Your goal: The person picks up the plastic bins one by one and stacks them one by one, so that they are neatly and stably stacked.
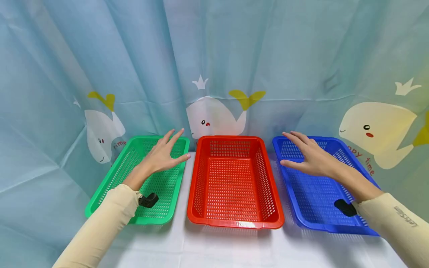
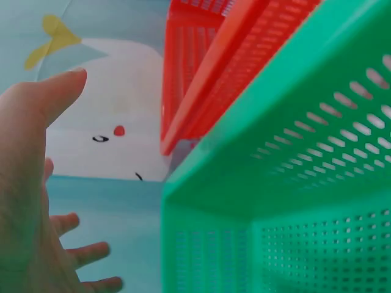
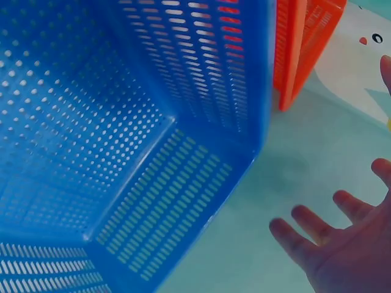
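Three plastic baskets with perforated walls stand in a row: a green basket (image 1: 177, 186) at left, a red basket (image 1: 234, 178) in the middle and a blue basket (image 1: 301, 190) at right. Nothing lies in the red one. Over the green basket hovers my left hand (image 1: 161, 154), fingers spread and thumb pointing toward the red basket. My right hand (image 1: 313, 158) is held over the blue basket with its fingers stretched out to the left. In the wrist views, the left hand (image 2: 30, 183) and the right hand (image 3: 354, 244) hold nothing.
A white cloth (image 1: 207, 249) covers the table under the baskets. Behind them hangs a light blue curtain (image 1: 218, 48) printed with white whales. Each wrist carries a small black device, the left device (image 1: 149, 200) above the green basket and the right device (image 1: 345, 207) above the blue one.
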Available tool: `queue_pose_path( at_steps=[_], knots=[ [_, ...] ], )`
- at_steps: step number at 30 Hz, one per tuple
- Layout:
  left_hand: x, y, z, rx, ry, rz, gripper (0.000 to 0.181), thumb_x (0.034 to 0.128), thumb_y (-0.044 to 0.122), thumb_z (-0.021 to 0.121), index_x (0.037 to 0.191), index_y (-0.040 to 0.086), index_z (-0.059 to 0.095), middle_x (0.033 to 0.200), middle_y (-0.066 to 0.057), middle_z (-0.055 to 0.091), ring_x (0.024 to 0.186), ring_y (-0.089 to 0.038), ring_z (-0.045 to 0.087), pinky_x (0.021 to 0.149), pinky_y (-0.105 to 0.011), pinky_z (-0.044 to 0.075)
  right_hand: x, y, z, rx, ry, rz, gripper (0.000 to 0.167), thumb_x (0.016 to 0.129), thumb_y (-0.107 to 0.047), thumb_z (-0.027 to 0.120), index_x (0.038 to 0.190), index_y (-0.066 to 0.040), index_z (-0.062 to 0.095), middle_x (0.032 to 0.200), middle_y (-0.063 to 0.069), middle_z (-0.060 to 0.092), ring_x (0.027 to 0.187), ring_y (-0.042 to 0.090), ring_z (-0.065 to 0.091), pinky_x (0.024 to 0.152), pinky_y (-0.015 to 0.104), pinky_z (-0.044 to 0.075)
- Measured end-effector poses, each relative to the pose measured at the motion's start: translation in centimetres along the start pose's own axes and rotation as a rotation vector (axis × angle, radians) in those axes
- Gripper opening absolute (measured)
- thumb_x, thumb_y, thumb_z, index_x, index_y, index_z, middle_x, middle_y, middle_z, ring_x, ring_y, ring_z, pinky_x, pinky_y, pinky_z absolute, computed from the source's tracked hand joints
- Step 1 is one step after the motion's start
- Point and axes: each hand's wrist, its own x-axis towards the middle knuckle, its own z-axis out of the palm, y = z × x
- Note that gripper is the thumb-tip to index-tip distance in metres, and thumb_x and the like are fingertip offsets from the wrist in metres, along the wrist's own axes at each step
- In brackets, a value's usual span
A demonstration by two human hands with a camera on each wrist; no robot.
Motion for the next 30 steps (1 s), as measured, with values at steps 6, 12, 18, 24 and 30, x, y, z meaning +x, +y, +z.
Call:
queue_pose_path(
  at_steps=[6, 12, 18, 24, 30],
  knots=[
    [0.0, 0.5, 0.7, -0.094, -0.055, 0.019, 0.092, 0.0936, 0.063, 0.063, 0.166, 0.038, 0.011, 0.170, -0.014, 0.013, 0.151, -0.047, 0.022, 0.107, -0.076, 0.034, 0.6, -0.8, 0.3, 0.062, -0.014, -0.023, 0.090, 0.090, -0.039, 0.080, 0.161, -0.012, 0.032, 0.156, 0.027, 0.035, 0.137, 0.053, 0.038, 0.101, 0.078, 0.037],
    [0.0, 1.5, 1.2, -0.175, -0.109, 0.036, 0.094, 0.0923, 0.064, 0.065, 0.166, 0.037, 0.012, 0.169, -0.011, 0.019, 0.151, -0.038, 0.028, 0.111, -0.070, 0.035, 1.2, -1.6, 0.8, 0.159, -0.062, 0.007, 0.086, 0.093, -0.039, 0.077, 0.160, -0.010, 0.033, 0.154, 0.027, 0.038, 0.120, 0.047, 0.059, 0.084, 0.056, 0.060],
    [0.1, 2.5, 1.6, -0.197, -0.150, 0.053, 0.094, 0.0933, 0.060, 0.066, 0.166, 0.029, 0.015, 0.164, -0.012, 0.028, 0.115, -0.033, 0.058, 0.094, -0.055, 0.051, 1.6, -2.5, 1.1, 0.241, -0.118, 0.030, 0.082, 0.095, -0.036, 0.075, 0.160, -0.010, 0.032, 0.155, 0.028, 0.037, 0.115, 0.046, 0.063, 0.082, 0.051, 0.061],
    [0.4, 3.2, 1.7, -0.237, -0.190, 0.038, 0.092, 0.0938, 0.057, 0.066, 0.166, 0.028, 0.017, 0.159, -0.016, 0.037, 0.074, -0.020, 0.061, 0.087, -0.048, 0.052, 2.1, -3.3, 1.5, 0.283, -0.168, 0.059, 0.081, 0.097, -0.038, 0.073, 0.160, -0.009, 0.032, 0.156, 0.029, 0.038, 0.108, 0.037, 0.068, 0.078, 0.048, 0.062],
    [0.6, 3.5, 1.6, -0.367, -0.268, -0.034, 0.093, 0.0942, 0.056, 0.067, 0.166, 0.033, 0.013, 0.156, -0.022, 0.040, 0.060, -0.032, 0.065, 0.076, -0.044, 0.058, 2.3, -3.4, 2.0, 0.402, -0.233, 0.103, 0.082, 0.097, -0.035, 0.073, 0.160, -0.005, 0.029, 0.154, 0.032, 0.038, 0.102, 0.032, 0.072, 0.074, 0.043, 0.063]
  ],
)
